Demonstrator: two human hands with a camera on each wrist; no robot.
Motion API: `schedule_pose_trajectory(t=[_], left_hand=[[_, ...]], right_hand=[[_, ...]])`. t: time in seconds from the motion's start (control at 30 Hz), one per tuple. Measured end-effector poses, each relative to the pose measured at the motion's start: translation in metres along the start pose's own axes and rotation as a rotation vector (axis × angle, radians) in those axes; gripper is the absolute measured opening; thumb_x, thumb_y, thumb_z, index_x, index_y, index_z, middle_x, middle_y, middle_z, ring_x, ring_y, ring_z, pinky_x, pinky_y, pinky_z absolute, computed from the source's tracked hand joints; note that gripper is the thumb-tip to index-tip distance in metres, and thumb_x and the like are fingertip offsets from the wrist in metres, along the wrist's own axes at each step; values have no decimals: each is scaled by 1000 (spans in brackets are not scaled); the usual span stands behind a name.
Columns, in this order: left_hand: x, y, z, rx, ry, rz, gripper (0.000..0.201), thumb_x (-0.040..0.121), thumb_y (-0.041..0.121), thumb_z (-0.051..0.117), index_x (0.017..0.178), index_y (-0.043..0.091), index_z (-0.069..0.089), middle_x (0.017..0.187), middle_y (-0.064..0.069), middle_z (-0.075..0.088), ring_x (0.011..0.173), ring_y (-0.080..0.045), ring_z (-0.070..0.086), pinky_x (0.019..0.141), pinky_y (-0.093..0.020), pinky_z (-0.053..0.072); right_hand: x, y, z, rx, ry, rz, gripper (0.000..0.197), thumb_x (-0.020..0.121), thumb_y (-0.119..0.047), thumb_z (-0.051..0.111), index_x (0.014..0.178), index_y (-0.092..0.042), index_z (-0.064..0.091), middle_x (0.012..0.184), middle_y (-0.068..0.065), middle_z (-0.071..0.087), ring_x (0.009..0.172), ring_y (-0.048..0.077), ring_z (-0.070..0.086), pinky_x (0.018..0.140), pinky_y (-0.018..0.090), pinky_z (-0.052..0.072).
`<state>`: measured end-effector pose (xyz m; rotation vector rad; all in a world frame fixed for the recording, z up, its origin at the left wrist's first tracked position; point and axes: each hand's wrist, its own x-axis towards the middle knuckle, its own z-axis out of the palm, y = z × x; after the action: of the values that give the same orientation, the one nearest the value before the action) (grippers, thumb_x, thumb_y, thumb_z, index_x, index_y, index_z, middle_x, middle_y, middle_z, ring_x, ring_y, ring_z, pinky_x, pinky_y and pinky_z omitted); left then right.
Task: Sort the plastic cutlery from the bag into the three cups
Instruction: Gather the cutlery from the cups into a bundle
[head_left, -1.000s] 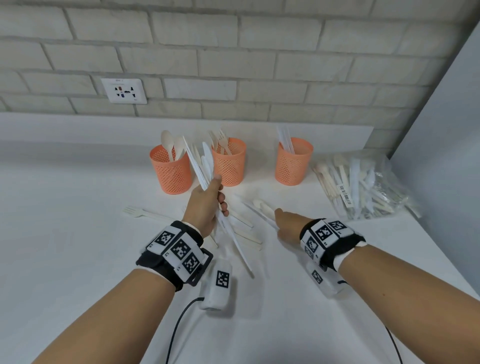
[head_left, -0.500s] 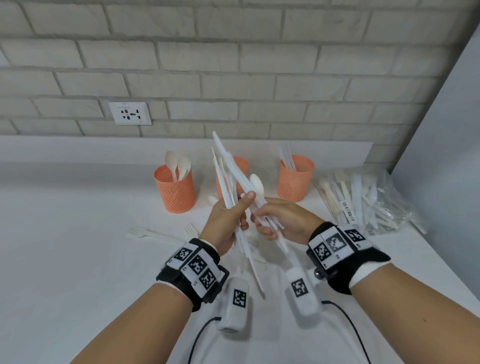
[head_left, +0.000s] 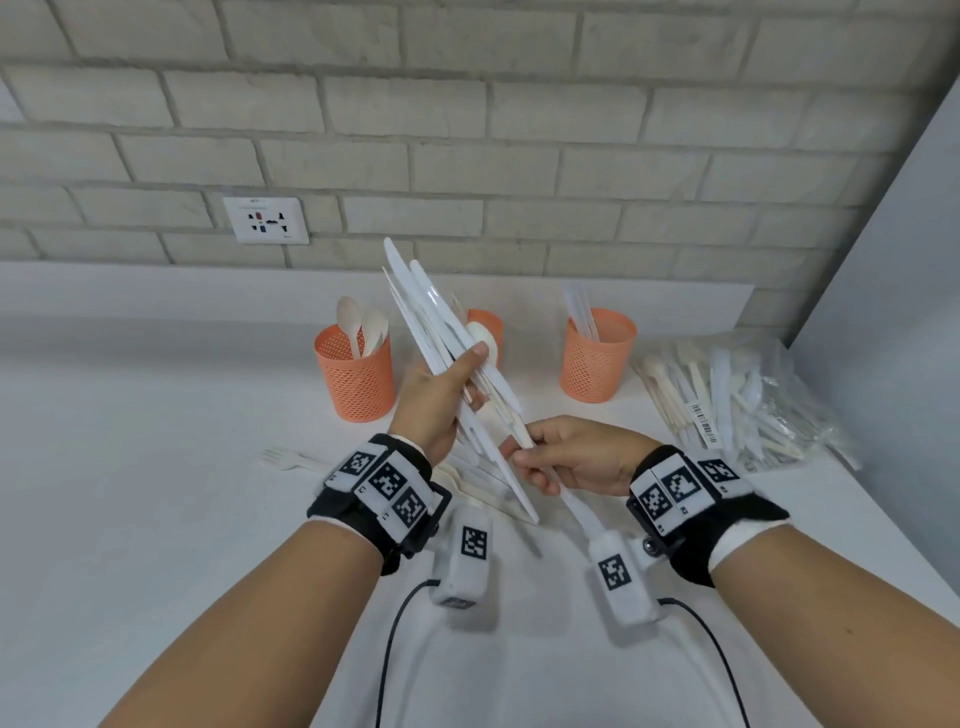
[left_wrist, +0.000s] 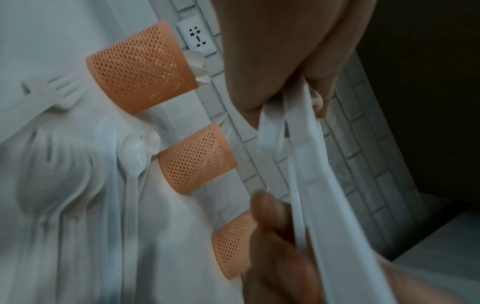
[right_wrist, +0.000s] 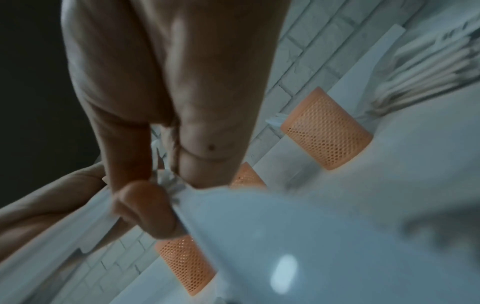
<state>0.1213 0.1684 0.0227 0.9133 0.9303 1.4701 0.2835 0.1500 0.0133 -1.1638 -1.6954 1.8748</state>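
Above the tabletop's near middle, the right hand (head_left: 571, 457) pinches the lower end of a spoon (head_left: 485, 340), while the left hand (head_left: 436, 410) grips a fanned bundle of knives (head_left: 415, 296) (blades tilted up and left). Loose cutlery (head_left: 467, 478) lies beneath them. Farther back stand three orange cups (head_left: 356, 384), and the bag (head_left: 737, 395) rests near the back right corner.

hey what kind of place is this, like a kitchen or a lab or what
Probably a staged indoor workbench rather than a kitchen: a bare white tabletop against a pale grey painted brick wall, a white multi-pin wall socket, and nothing but three orange mesh cups and bagged cutlery.
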Motion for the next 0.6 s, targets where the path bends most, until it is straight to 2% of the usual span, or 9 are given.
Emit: schedule_pose_trajectory(t=[0.1,0.2,0.27,0.3,0.37,0.43,0.47,0.53,0.6], left_hand=[[4,1,-5,6,30,10,16,90,7,57,104,1,54,70,-9,53,43,-6,53,42,-17,42],[9,0,-11,16,86,10,24,90,10,58,111,0,56,75,-6,59,48,-6,57,45,-16,44],[10,-2,-13,39,90,-1,27,90,10,58,114,-1,56,77,-6,60,49,-5,57,45,-17,45],[9,-3,-13,57,80,-8,25,90,9,58,113,0,56,75,-6,59,48,-6,57,45,-17,44],[7,-6,-12,85,46,-21,21,89,8,58,109,1,55,71,-7,55,46,-9,52,43,-19,42],[5,-10,-10,108,15,-47,16,89,8,58,103,0,55,68,-9,52,44,-9,48,41,-19,40],[4,-12,-10,125,2,-66,13,90,9,58,99,0,56,68,-10,51,43,-9,47,41,-19,39],[2,-15,-8,157,-23,-96,9,91,11,57,91,3,57,67,-10,50,45,-11,46,42,-20,39],[1,-15,-7,182,-35,-102,9,91,13,56,93,5,58,68,-8,51,52,-13,48,44,-20,41]], right_hand=[[-4,0,-7,-238,44,45,21,98,-13,42,91,-7,60,68,0,50,48,0,50,47,11,40],[-8,-2,-20,-395,133,41,25,98,-20,43,87,-12,64,76,1,53,64,5,53,64,17,43],[-8,-5,-29,-550,334,-50,24,96,-23,47,93,-11,67,83,1,53,76,9,49,71,21,39],[-7,-9,-32,-551,481,-142,23,95,-22,49,96,-7,67,79,1,49,72,10,46,68,21,37],[-5,-19,-34,-371,784,-344,13,93,-16,53,92,-5,61,70,2,44,60,10,42,59,22,37],[-5,-33,-31,-99,948,-512,4,90,-7,56,86,-9,57,68,5,53,54,7,53,55,22,47],[-6,-39,-28,7,976,-589,9,88,-2,57,82,-10,56,69,8,58,54,7,59,56,22,52],[-7,-45,-19,143,950,-692,14,85,2,59,77,-9,55,74,14,62,61,16,66,61,24,57],[-7,-45,-8,181,878,-696,15,83,3,62,74,-7,55,74,12,64,64,22,68,57,25,55]])
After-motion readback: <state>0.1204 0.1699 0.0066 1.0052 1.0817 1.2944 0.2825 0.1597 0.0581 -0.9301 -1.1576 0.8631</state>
